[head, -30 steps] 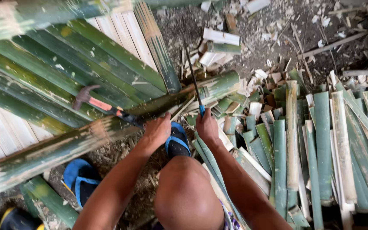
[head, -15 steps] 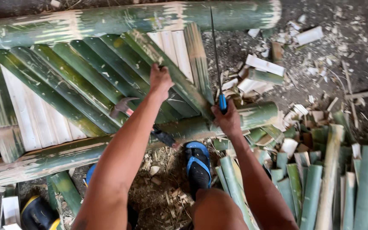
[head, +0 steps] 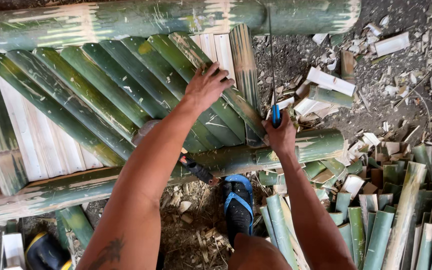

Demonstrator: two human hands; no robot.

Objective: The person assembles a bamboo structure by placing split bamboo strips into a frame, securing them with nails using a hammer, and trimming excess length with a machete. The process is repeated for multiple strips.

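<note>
My left hand (head: 207,87) presses flat on the green split bamboo slats (head: 126,90) of a panel, fingers spread on the slat nearest the right end. My right hand (head: 282,134) grips the blue handle of a thin hand saw (head: 272,65) whose blade stands upright beside the panel's last slat (head: 244,65). The slats lie diagonally between two round bamboo poles, one at the top (head: 176,17) and one across the front (head: 316,145). A hammer (head: 196,169) with a black and red grip lies on the front pole under my left forearm.
My foot in a blue and black sandal (head: 238,205) rests on the dirt below the front pole. A heap of cut split bamboo pieces (head: 391,215) fills the right. Offcuts and chips (head: 336,90) litter the ground right of the panel. Another sandal (head: 46,252) lies at bottom left.
My left hand has moved from the front pole up onto the slats. The right hand has raised the saw beside the panel's right end. The view has shifted toward the panel.
</note>
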